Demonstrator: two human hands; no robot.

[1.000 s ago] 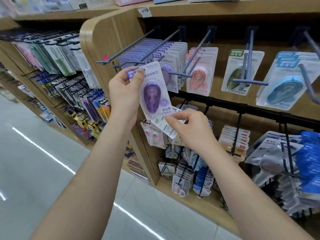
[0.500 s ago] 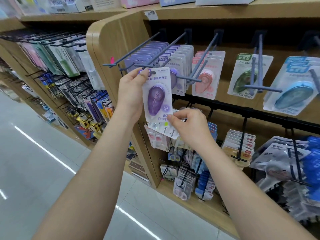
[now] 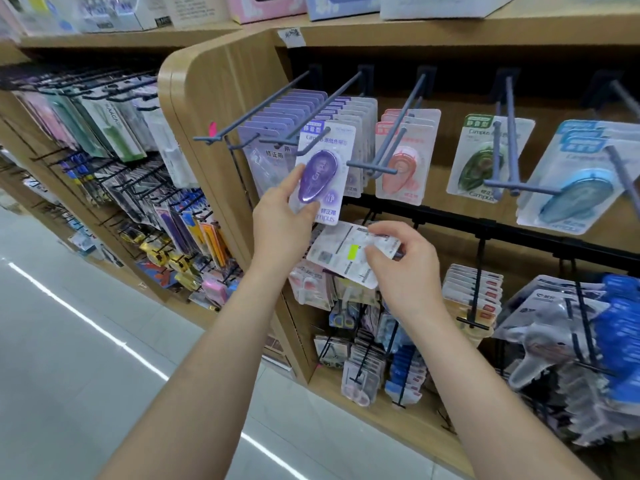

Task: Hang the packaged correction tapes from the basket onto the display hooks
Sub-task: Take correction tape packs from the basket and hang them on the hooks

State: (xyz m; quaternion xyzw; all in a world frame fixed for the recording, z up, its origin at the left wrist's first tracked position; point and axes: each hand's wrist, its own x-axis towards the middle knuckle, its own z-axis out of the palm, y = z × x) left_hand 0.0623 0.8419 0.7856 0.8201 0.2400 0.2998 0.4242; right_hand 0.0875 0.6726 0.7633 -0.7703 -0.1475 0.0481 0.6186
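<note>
Left hand (image 3: 280,218) gripping the purple correction tape pack (image 3: 322,169), we should slide its hole straight along the hook (image 3: 341,95); right hand (image 3: 407,271) pinches a spare pack (image 3: 341,252)

Head view: worn on the person's head, wide-angle, looking forward and down.
Facing: the wooden display rack (image 3: 221,98), seen slightly from its left end.
Nearness: close up to the display hooks (image 3: 252,105).
</note>
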